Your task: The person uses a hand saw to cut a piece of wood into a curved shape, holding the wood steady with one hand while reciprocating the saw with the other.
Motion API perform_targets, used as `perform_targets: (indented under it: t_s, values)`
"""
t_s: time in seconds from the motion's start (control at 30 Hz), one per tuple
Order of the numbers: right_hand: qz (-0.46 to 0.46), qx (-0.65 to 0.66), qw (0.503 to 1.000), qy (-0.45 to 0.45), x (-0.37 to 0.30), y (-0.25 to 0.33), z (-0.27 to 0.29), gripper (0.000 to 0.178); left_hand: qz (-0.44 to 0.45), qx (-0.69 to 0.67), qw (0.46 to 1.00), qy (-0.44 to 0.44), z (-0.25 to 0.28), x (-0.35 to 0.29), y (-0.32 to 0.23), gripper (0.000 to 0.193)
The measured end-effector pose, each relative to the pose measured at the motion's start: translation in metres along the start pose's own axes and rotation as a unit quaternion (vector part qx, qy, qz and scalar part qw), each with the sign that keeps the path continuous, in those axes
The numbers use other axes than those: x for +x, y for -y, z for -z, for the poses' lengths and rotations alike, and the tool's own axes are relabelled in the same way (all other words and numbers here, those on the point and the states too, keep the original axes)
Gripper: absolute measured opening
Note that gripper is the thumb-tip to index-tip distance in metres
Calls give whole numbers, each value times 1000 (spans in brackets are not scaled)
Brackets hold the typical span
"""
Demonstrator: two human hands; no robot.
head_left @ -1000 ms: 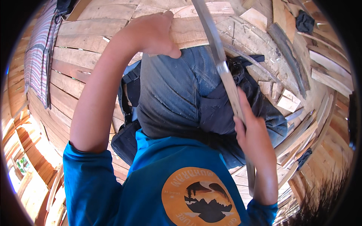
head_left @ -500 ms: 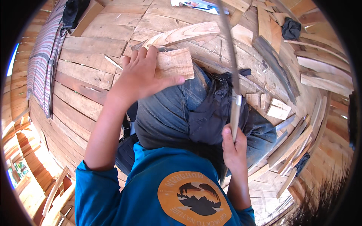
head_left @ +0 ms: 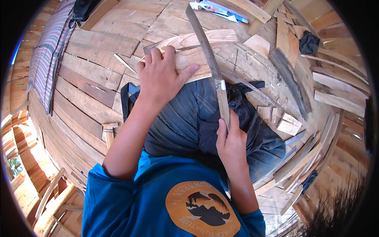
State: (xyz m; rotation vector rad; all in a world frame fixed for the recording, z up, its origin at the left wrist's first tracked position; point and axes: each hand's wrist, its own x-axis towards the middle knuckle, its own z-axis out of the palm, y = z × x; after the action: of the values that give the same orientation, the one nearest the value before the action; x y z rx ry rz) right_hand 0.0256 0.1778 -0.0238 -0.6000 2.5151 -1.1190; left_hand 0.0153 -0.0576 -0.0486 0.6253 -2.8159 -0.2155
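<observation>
My left hand grips a short pale wooden board, fingers over its far left side and the thumb stretched along its near side. The board lies across my knee in dark, dusty trousers. Closed around the light wooden handle of a long saw is my right hand. The toothed steel saw blade points away and slightly left, lying against the board's right end. A metal collar joins blade and handle. Whether the teeth are cutting into the wood cannot be made out.
A curved wooden piece lies just beyond the board. Scrap blocks, a dark plank and stacked strips lie at right. A striped cloth hangs at left. A wooden-handled object sits by my left forearm.
My right hand has brought the saw leftward, and its blade now meets the board's right end. My left hand and the board have shifted slightly right in the view.
</observation>
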Motion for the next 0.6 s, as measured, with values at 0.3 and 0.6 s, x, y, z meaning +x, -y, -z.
perform_targets:
  t_s: [0.3, 0.6]
  values:
    - [23, -114, 993, 2, -1, -3, -3, 28, 19, -13, 1000, 6, -4, 4, 1, 74]
    - [-2, -179, 983, 39, 7, 10, -14, 22, 28, 52, 998, -34, -8, 2, -6, 68]
